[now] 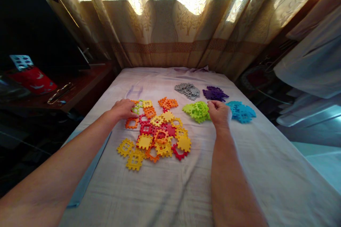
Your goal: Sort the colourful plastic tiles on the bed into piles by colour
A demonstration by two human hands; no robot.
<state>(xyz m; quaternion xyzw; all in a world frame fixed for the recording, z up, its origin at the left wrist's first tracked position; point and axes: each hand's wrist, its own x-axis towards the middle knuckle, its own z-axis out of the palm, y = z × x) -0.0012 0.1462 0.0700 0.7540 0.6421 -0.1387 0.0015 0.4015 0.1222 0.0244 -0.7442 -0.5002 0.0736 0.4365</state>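
My left hand [123, 109] is at the left side of a mixed heap of plastic interlocking tiles, with fingers and thumb around a light green tile [136, 108]. Yellow tiles [145, 141], red tiles [146, 128] and orange tiles [150, 112] overlap in that heap, some with window-shaped openings. My right hand [220, 112] is closed in a pinch at the right edge of a pile of lime green tiles [197, 111]. Whatever its fingertips hold is hidden. Just to its right lies a pile of blue tiles [241, 111].
Grey tiles [187, 90] and purple tiles [215, 93] form two piles farther back on the sheet-covered surface [183, 191]. A curtain [170, 32] hangs behind it. To the left, a dark desk [87, 78] carries a screen [39, 17] and a red container [34, 79].
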